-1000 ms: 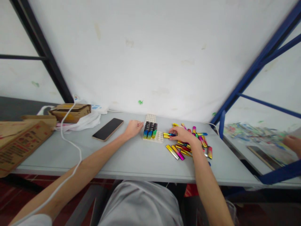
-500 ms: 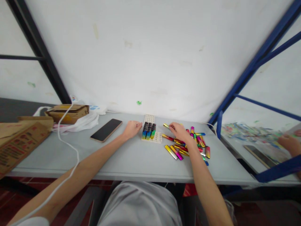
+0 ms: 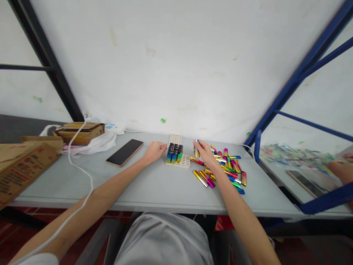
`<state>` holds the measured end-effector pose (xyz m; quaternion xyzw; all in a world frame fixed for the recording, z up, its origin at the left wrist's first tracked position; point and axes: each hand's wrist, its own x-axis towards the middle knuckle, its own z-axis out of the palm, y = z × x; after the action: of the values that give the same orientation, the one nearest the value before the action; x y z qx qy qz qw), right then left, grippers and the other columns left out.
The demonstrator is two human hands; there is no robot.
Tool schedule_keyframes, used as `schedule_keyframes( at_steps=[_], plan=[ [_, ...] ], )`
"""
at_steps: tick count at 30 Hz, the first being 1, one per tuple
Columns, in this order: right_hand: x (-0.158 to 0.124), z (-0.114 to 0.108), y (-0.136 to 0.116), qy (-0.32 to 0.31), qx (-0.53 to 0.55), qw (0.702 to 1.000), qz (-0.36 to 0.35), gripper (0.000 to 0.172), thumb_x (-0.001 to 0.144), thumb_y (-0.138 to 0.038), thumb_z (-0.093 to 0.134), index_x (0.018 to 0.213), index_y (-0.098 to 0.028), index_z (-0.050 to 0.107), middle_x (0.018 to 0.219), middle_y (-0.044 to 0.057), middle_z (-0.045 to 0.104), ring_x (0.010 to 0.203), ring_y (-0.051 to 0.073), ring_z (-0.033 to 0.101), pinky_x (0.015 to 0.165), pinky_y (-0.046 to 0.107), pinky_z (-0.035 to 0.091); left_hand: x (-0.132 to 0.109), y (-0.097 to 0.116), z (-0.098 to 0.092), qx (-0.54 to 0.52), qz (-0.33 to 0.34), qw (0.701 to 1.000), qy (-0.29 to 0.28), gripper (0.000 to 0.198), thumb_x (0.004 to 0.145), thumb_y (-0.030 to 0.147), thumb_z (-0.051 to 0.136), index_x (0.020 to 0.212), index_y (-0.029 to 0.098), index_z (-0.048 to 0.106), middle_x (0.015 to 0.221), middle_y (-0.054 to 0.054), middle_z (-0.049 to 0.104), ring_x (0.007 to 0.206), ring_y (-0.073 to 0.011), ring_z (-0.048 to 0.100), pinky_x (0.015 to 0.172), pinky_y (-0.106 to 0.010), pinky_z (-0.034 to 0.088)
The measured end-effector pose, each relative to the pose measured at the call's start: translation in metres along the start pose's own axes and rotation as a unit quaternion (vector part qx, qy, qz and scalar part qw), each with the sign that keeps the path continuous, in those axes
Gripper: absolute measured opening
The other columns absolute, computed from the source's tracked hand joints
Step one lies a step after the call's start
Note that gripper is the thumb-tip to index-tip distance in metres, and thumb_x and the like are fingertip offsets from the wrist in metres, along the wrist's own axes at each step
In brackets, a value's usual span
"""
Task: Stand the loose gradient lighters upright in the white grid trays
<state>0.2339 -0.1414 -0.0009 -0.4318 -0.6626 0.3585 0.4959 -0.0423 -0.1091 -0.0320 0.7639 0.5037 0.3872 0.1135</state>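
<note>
Several tubes [image 3: 174,154] stand in the white tray [image 3: 186,161]

Our right grip [image 3: 203,150] pinches a shiny tube [image 3: 196,152] between tray and loose pile [image 3: 231,170] on the tabletop [image 3: 165,187]; our left grip [image 3: 155,151] curls beside the tray, whether holding anything we cannot tell

We couldn't see all of the shiny tube [image 3: 196,151] in the right hand [image 3: 203,148], since the fingers covered part of it. The right forearm [image 3: 234,206] blocked a chunk of the tube pile [image 3: 235,165] too, so we couldn't count those. The left hand [image 3: 156,152] was curled up and we honestly couldn't tell if anything was inside. Black-topped pieces [image 3: 174,152] hid part of the white tray [image 3: 185,162]. The picture's left edge chopped off the nearer cardboard box [image 3: 30,169], and we found its printing too blurry to read.
</note>
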Motion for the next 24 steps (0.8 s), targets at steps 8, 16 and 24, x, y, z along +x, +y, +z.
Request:
schedule_keyframes(
  at_steps=[8, 16, 24],
  plan=[
    [-0.013, 0.025, -0.016, -0.101, 0.216, 0.968, 0.076, 0.05, 0.082, -0.071, 0.074, 0.097, -0.026, 0.059, 0.062, -0.009, 0.044, 0.044, 0.007, 0.031, 0.043, 0.02, 0.025, 0.0, -0.001, 0.0, 0.002, 0.0, 1.0, 0.0, 0.049, 0.093, 0.037, 0.045, 0.053, 0.024, 0.02, 0.053, 0.006, 0.017, 0.055, -0.0119, 0.021, 0.059, -0.032, 0.016],
    [-0.009, 0.032, -0.014, -0.033, 0.219, 0.956, 0.193, 0.064, 0.089, -0.079, 0.048, 0.059, -0.024, 0.035, 0.051, -0.009, 0.019, 0.043, 0.007, 0.01, 0.04, 0.022, 0.008, 0.0, -0.001, 0.0, 0.002, 0.007, 1.0, -0.002, 0.049, 0.093, 0.037, 0.045, 0.053, 0.024, 0.021, 0.053, 0.006, 0.018, 0.055, -0.0119, 0.022, 0.059, -0.032, 0.016],
    [-0.014, 0.034, -0.02, 0.019, 0.199, 0.958, 0.205, 0.044, 0.094, -0.047, 0.043, 0.057, -0.024, 0.034, 0.05, -0.008, 0.021, 0.043, 0.008, 0.01, 0.04, 0.021, 0.008, 0.0, -0.003, 0.0, 0.003, 0.01, 1.0, -0.004, 0.049, 0.093, 0.039, 0.044, 0.053, 0.024, 0.02, 0.052, 0.006, 0.018, 0.054, -0.0123, 0.022, 0.059, -0.033, 0.016]
  ],
)
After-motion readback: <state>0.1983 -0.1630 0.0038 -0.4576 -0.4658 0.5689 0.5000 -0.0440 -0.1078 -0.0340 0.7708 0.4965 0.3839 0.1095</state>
